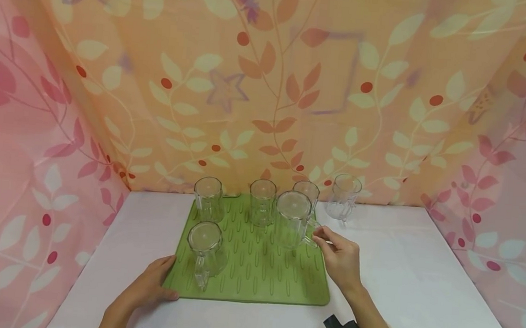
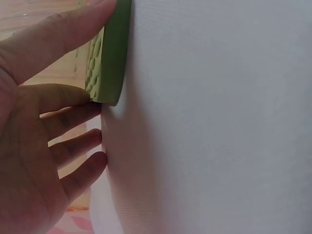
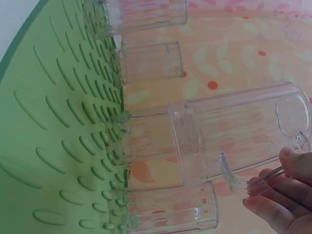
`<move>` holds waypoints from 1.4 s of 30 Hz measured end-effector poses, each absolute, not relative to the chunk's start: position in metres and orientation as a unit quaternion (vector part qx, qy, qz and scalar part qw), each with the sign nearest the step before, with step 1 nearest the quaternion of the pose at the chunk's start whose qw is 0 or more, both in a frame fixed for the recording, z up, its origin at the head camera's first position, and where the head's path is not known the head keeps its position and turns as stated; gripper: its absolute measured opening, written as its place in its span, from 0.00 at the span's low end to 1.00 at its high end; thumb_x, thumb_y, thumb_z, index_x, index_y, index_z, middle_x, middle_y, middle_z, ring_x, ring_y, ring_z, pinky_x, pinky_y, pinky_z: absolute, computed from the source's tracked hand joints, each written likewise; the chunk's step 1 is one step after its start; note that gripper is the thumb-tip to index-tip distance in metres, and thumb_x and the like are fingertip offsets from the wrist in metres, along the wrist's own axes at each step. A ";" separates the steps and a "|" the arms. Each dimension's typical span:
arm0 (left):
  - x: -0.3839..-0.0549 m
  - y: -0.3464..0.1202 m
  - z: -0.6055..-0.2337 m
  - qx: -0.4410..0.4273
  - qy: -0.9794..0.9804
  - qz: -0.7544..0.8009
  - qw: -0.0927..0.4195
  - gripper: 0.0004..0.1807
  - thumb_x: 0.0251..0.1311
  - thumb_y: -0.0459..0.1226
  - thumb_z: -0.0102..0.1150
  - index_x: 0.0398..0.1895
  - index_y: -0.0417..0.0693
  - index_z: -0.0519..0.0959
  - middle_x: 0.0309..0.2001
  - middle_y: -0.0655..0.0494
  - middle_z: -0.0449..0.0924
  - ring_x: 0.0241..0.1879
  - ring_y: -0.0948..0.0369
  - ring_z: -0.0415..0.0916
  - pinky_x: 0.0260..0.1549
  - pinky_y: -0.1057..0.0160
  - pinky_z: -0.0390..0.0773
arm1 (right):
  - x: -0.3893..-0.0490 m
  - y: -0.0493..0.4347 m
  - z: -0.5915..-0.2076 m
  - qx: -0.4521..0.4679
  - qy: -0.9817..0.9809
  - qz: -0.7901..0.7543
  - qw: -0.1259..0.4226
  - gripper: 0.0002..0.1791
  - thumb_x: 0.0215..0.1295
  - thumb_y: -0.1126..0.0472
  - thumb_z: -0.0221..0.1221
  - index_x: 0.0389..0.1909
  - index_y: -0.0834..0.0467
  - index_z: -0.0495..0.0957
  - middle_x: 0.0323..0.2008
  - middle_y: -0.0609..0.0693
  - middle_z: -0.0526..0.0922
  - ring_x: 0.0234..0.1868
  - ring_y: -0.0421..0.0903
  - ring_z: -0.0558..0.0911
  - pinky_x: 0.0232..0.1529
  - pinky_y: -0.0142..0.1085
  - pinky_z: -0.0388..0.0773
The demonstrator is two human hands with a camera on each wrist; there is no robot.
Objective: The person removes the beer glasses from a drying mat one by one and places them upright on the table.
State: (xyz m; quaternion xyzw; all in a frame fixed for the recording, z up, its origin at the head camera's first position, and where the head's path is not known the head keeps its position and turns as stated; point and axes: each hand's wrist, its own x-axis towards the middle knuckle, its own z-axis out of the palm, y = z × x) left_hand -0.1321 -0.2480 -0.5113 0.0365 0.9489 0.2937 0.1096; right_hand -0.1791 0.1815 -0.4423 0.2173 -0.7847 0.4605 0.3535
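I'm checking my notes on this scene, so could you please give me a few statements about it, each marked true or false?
1. The right grip holds a mug by its handle. True.
2. The left grip holds a mug. False: it touches the mat.
3. The held mug is apart from the mat. True.
4. Every mug is on or above the mat. False: the far right mug stands beside it.
5. The mat is green. True.

Mat (image 1: 253,287) on bench (image 1: 396,298). First mug (image 1: 209,201): far left corner; second mug (image 1: 210,250): before it, near left edge. Third mug (image 1: 262,204): far edge, middle; fourth mug (image 1: 309,190): far right corner. Fifth mug (image 1: 292,220): above mat's right half. Sixth mug (image 1: 343,197): bench's far edge, right of mat.
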 end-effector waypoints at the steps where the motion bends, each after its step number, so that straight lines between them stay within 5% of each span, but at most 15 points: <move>1: -0.132 -0.248 -0.511 0.035 0.949 0.293 0.111 0.59 0.34 0.46 0.79 0.69 0.27 0.60 0.69 0.30 0.61 0.69 0.32 0.55 0.66 0.33 0.59 | -0.179 0.181 -0.442 0.218 -0.784 0.462 0.352 0.15 0.46 0.80 0.68 0.38 0.71 0.84 0.29 0.58 0.88 0.30 0.52 0.88 0.34 0.19 0.81; 33: -0.131 -0.251 -0.511 0.027 0.946 0.300 0.121 0.56 0.34 0.42 0.80 0.69 0.28 0.61 0.70 0.30 0.60 0.70 0.33 0.55 0.67 0.34 0.59 | -0.189 0.188 -0.432 0.258 -0.783 0.409 0.390 0.14 0.43 0.79 0.70 0.35 0.70 0.85 0.30 0.58 0.88 0.29 0.53 0.88 0.35 0.22 0.82; 42: -0.129 -0.251 -0.507 0.021 0.942 0.319 0.106 0.52 0.43 0.45 0.75 0.68 0.28 0.62 0.71 0.30 0.57 0.70 0.32 0.52 0.67 0.32 0.56 | -0.191 0.190 -0.427 0.274 -0.784 0.385 0.402 0.15 0.42 0.79 0.70 0.35 0.70 0.85 0.30 0.58 0.88 0.28 0.52 0.88 0.33 0.23 0.83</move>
